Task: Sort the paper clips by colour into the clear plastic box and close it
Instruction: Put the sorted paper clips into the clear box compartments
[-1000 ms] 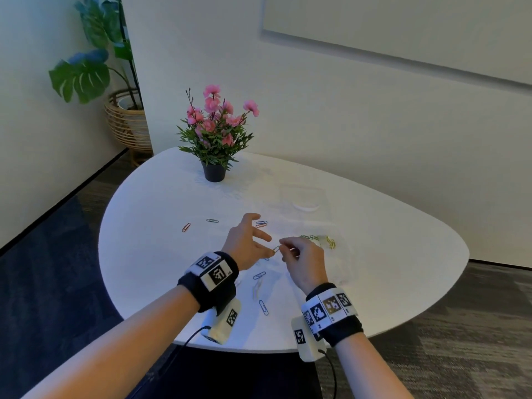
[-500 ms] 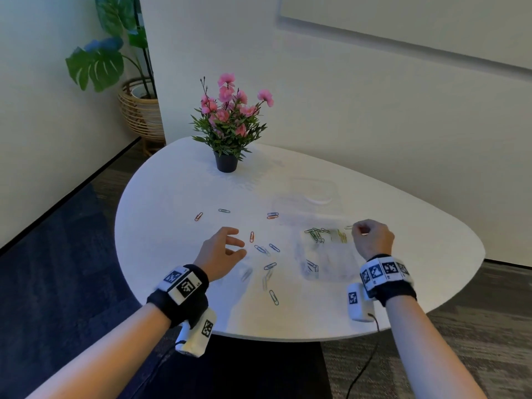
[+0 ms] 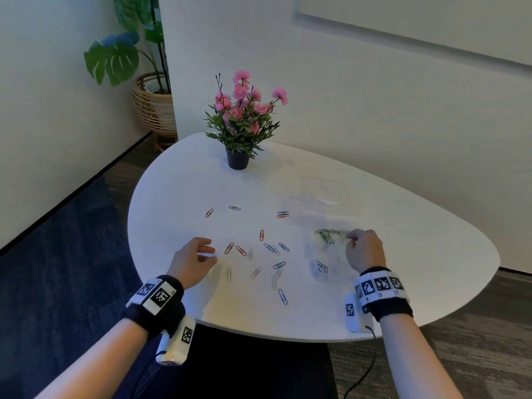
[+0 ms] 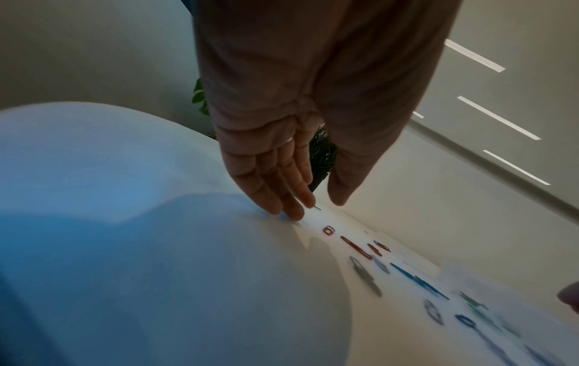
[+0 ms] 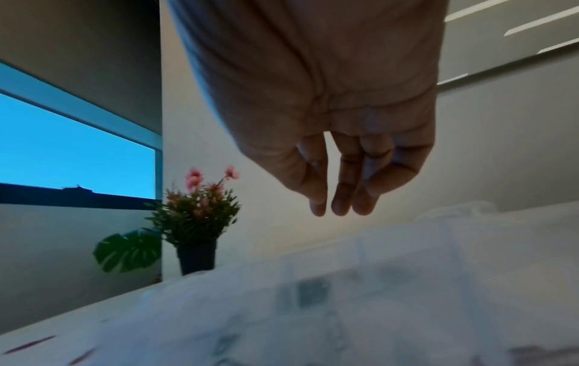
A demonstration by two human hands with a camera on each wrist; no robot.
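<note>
Loose paper clips lie on the white table [image 3: 417,249]: red ones [image 3: 229,248], blue ones [image 3: 283,246] and pale ones [image 3: 255,272]. The clear plastic box [image 3: 312,254] stands open at the right, faint against the table. It holds green clips [image 3: 325,234] at its far end and blue clips [image 3: 321,267] nearer me. My right hand [image 3: 349,236] hovers over the far end beside the green clips, fingers [image 5: 341,208] hanging down with nothing seen between them. My left hand [image 3: 211,253] is relaxed, fingertips [image 4: 294,214] touching the table left of the red clips [image 4: 355,246].
A potted pink flower [image 3: 237,159] stands at the table's far side. The box's clear lid [image 3: 328,192] lies flat behind the box. Three stray groups of clips [image 3: 209,213] [image 3: 234,208] [image 3: 282,214] lie mid-table. The table's front edge runs just under both wrists.
My right hand has carried a clip from the middle of the table out to the box's far end. My left hand has drawn back left and come down onto the table.
</note>
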